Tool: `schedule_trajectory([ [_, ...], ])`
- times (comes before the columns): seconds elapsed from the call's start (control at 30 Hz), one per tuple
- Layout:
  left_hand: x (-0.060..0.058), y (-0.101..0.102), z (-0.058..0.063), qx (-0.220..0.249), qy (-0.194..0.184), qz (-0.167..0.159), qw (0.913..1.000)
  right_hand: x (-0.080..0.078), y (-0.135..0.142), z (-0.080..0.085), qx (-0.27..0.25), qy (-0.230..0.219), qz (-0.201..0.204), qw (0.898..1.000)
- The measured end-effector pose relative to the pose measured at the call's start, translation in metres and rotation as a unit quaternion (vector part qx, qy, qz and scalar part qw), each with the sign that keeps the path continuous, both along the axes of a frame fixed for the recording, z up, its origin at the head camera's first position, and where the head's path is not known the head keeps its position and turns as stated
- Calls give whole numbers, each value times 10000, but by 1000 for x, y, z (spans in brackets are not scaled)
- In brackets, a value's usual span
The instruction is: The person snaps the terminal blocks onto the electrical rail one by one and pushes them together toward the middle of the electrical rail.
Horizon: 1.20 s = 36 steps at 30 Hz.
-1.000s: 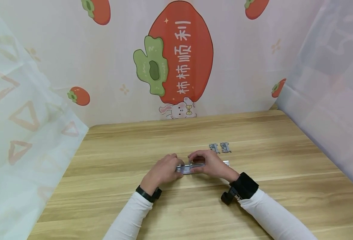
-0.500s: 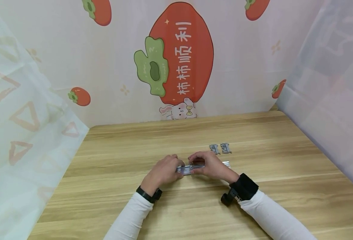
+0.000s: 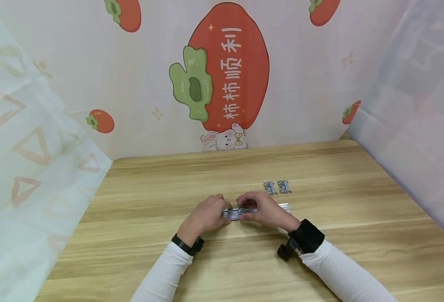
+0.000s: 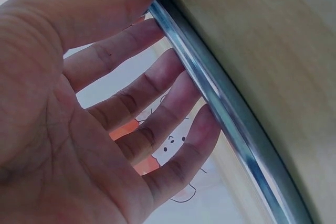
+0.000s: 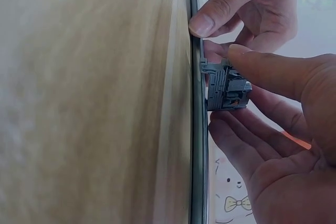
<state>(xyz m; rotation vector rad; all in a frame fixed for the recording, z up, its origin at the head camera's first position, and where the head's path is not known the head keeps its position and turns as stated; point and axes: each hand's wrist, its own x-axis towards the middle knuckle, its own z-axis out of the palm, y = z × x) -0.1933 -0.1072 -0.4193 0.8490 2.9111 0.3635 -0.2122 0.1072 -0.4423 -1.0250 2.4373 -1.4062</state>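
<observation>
A silvery metal DIN rail (image 3: 232,214) lies across the table between both hands. My left hand (image 3: 206,213) holds its left part, thumb on the near edge and fingertips along the far edge. My right hand (image 3: 265,209) pinches a grey terminal block (image 5: 227,88) between thumb and fingers. In the right wrist view the block stands on edge against the rail's top face, its foot right at the rail, close beside the left thumb. The right hand covers part of the rail in the head view; its right end shows past the hand.
Two more grey terminal blocks, a left one (image 3: 270,188) and a right one (image 3: 284,186), lie flat behind the right hand. The wooden table (image 3: 150,184) is bounded by a printed cloth (image 3: 142,84) at the back and hanging sheets at both sides.
My right hand has come down slightly with the terminal block, which shows lower against the rail than a second ago. The left hand keeps its hold on the rail.
</observation>
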Motion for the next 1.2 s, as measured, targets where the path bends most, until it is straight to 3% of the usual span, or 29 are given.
schedule_trajectory([
  [1.2,0,1,0,30,12,-3,10000,5,-1,2,548,764,-135,9955],
])
